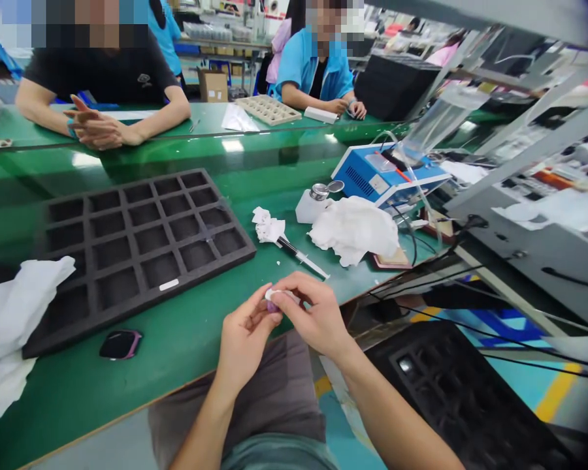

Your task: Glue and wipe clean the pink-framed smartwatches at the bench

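Clock positions are taken from between the two hands. At nine o'clock a crumpled white cloth (27, 320) overlaps the near-left end of a black compartment tray (210, 266), which spreads across ten o'clock. Near half past eight, a dark, watch-like device (120, 344) with a purplish edge lies on the green surface (191, 333). At the centre, the left hand (245, 336) has its fingertips pinched on a small purple piece (272, 306), held above the surface's near edge with something white against it. At twelve, a crumpled tissue (269, 228) lies at the dark end of a syringe (304, 256). The right hand (316, 307) grips the same piece between thumb and fingers. Toward one stands a white bottle (308, 207); between one and two, a white cloth heap (355, 228) sits before a blue machine (360, 179). At four is another black tray (396, 349).
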`<state>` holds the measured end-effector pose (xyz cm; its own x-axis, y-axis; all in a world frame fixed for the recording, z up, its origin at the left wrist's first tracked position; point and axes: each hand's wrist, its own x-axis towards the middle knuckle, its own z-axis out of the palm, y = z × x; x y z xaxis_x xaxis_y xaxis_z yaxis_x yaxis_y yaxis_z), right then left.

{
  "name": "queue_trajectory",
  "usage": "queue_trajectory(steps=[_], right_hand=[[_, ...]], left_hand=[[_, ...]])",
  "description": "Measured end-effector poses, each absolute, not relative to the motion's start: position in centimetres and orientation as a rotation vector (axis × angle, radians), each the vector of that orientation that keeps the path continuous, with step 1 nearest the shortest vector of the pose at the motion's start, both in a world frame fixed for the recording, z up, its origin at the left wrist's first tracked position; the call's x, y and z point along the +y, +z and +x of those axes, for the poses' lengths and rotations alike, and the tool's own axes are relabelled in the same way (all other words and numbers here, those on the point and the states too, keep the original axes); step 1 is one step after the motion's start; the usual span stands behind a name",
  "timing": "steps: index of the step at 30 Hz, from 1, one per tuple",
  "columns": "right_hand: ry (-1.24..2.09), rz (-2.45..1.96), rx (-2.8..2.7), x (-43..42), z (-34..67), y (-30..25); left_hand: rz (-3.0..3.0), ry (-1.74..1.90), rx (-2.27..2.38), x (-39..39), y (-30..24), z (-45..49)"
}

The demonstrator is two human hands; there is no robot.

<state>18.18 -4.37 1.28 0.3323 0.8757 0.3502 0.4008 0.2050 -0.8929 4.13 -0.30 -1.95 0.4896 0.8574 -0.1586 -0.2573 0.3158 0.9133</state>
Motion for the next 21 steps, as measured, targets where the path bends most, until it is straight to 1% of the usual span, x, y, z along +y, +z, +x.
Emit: queue_trajectory(steps=[6,9,17,21], right_hand=[[0.724,-1.373,-0.904,-2.6,19.0,-1.0],[0.702,-1.382,-0.79,-3.3,19.1,-0.8],[0.789,-1.306,-0.862,-5.0,17.9,0.1],[0.697,-1.389,-0.981,-5.7,17.5,0.9]], left_hand=[[1.003,0.809,0.75,-0.3,-1.6,4.0],[0.986,0.8,0.76,-0.2,-1.6,3.9],[0.983,0.814,0.712,-0.2,-1.6,3.7],[0.988,0.826,0.713,-0.3,-1.6,3.7]])
